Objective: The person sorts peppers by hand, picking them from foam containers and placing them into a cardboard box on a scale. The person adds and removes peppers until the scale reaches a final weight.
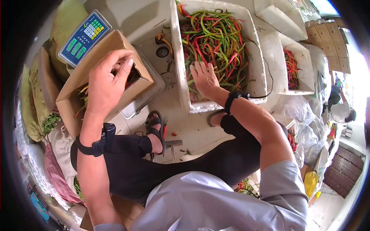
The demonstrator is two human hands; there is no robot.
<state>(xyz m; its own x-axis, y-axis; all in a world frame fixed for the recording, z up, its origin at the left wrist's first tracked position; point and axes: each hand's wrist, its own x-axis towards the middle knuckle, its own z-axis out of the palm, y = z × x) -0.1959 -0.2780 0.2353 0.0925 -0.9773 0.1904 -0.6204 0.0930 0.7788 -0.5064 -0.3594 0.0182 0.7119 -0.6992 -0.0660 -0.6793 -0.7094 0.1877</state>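
Note:
My left hand (106, 84) is over a cardboard box (71, 98) with chili peppers inside. Its fingers curl toward the thumb; what they hold, if anything, is hidden. My right hand (205, 79) reaches into a white foam box (180, 82), fingers stretched over the heap of long green and red chili peppers (216, 38). Those fingertips touch or nearly touch the peppers at the near left of the heap. A black band is on each wrist.
A digital scale display (84, 38) stands behind the cardboard box, which sits on the scale platform (156, 82). Another foam box (279, 77) holds red peppers at right. Full sacks (34, 104) line the left. A small stool or tool (173, 146) lies near my sandalled foot (155, 129).

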